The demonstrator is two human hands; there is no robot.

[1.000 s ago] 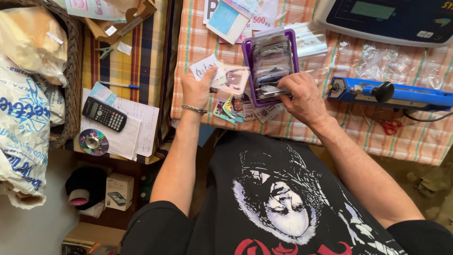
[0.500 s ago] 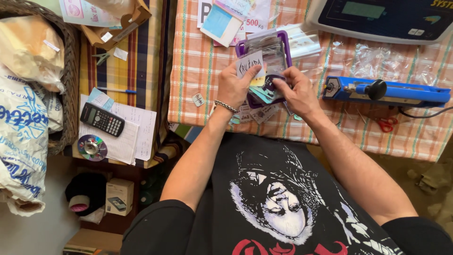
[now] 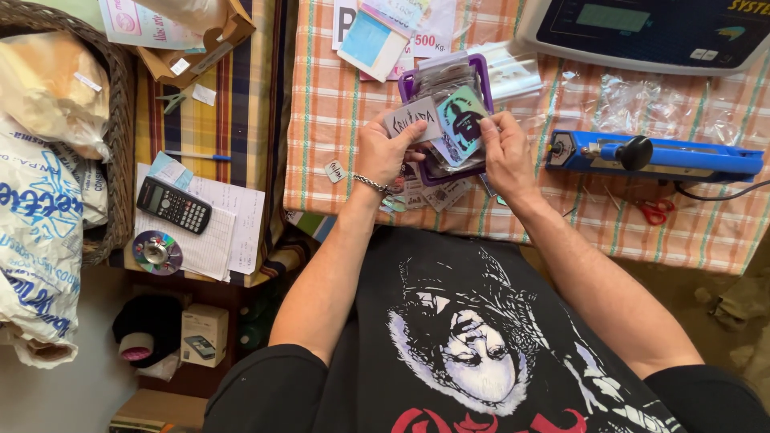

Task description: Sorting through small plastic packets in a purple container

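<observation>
In my left hand point(image 3: 383, 151) and right hand point(image 3: 504, 148) the stickers point(image 3: 449, 120) feel like slick printed paper with a faint sheen, and the purple box point(image 3: 417, 80) behind them is smooth hard plastic. The checked tablecloth point(image 3: 321, 120) is matt woven cloth. The blue sealer point(image 3: 690, 160) has a glossy painted metal look with a black plastic knob. The clear bags point(image 3: 642, 104) are shiny crinkled film. My bracelet point(image 3: 370, 184) is bright metal chain, the basket point(image 3: 112, 120) rough wicker
</observation>
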